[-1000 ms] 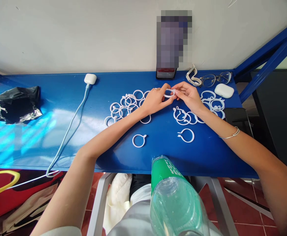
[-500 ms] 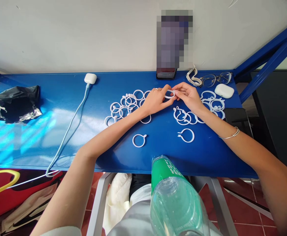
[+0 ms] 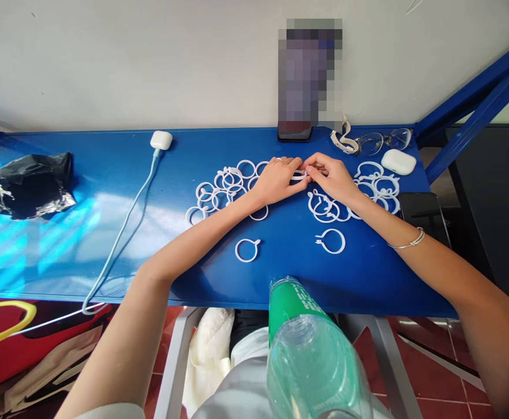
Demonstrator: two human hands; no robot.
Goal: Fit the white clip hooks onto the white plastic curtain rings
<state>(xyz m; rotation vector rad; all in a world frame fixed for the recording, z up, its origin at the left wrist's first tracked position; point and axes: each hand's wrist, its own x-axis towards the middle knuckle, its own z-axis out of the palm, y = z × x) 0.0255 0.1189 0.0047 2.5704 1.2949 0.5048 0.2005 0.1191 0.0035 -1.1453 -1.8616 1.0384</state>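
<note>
My left hand [image 3: 276,179] and my right hand [image 3: 333,174] meet above the blue table [image 3: 106,192], both pinching one white plastic ring [image 3: 299,173] between their fingertips; most of the ring is hidden by the fingers. A pile of white rings [image 3: 225,185] lies left of my left hand. Another group of rings [image 3: 326,206] lies under my right wrist, and more rings [image 3: 378,183] lie to its right. Two single rings lie nearer me, one ring [image 3: 246,249] on the left and one ring [image 3: 331,240] on the right.
A phone [image 3: 295,132] leans on the wall behind my hands. Glasses [image 3: 383,139], a white earbud case [image 3: 397,161] and a dark phone [image 3: 424,209] sit at right. A white charger [image 3: 161,139] with cable and a black bag [image 3: 27,183] lie left. A plastic bottle [image 3: 310,355] stands near me.
Both hands have dropped slightly toward the table and closed tighter around the ring, which now shows less between the fingers.
</note>
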